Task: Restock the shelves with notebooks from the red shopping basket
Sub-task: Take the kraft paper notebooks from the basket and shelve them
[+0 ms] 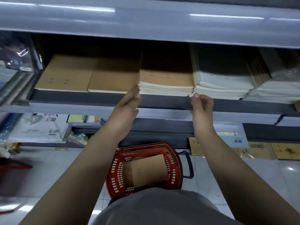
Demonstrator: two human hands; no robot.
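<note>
A stack of brown-covered notebooks [166, 82] lies on the grey shelf [100, 97] in front of me. My left hand [128, 104] has straight fingers touching the stack's left front corner. My right hand [202, 105] has curled fingers, its thumb tip at the stack's right front corner; whether it pinches anything I cannot tell. The red shopping basket [144, 169] stands on the floor between my arms, with a brown notebook [148, 169] leaning inside it.
Two flat brown notebook piles [65, 73] lie left of the stack, white-covered stacks [222, 85] to its right. An upper shelf [146, 21] overhangs. Packaged stationery [39, 129] and more brown notebooks [263, 151] fill lower shelves. The basket's black handle [188, 164] sticks out right.
</note>
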